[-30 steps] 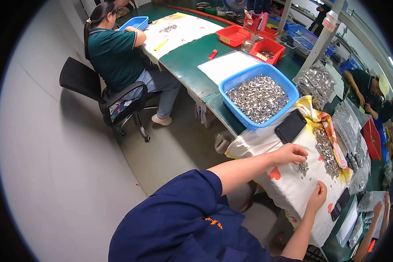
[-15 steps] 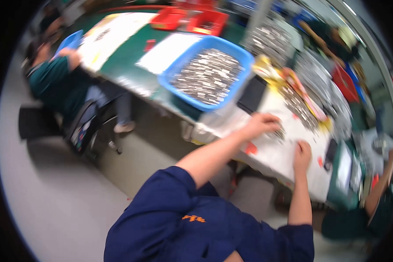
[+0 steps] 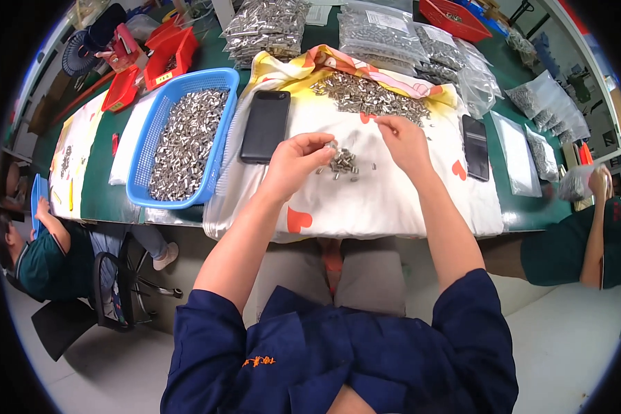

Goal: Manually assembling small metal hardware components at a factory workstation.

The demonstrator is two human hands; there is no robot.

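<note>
My left hand (image 3: 298, 163) is closed in a pinch, with a small silvery metal piece (image 3: 332, 145) showing at its fingertips. Right beside those fingers, a small loose group of short metal cylinders (image 3: 342, 163) lies on the white cloth (image 3: 386, 203) with red hearts. My right hand (image 3: 406, 146) is closed too, thumb and forefinger together above the cloth; whatever is between them is too small to tell. Just beyond it spreads a larger heap of the same metal pieces (image 3: 372, 99), against the cloth's bunched yellow and pink edge (image 3: 324, 61).
A blue basket (image 3: 139, 148) full of metal pieces stands at left, beside a black phone (image 3: 264, 127). Another phone (image 3: 475, 146) lies at right. Bags of metal parts (image 3: 379, 34) line the back, with red bins (image 3: 172, 52) far left. People sit at left (image 3: 55, 259) and right (image 3: 573, 245).
My view has swung to the right and steadied from a blur, so the table now lies squarely ahead. My left hand stays by the small group; my right hand has reached farther over the cloth.
</note>
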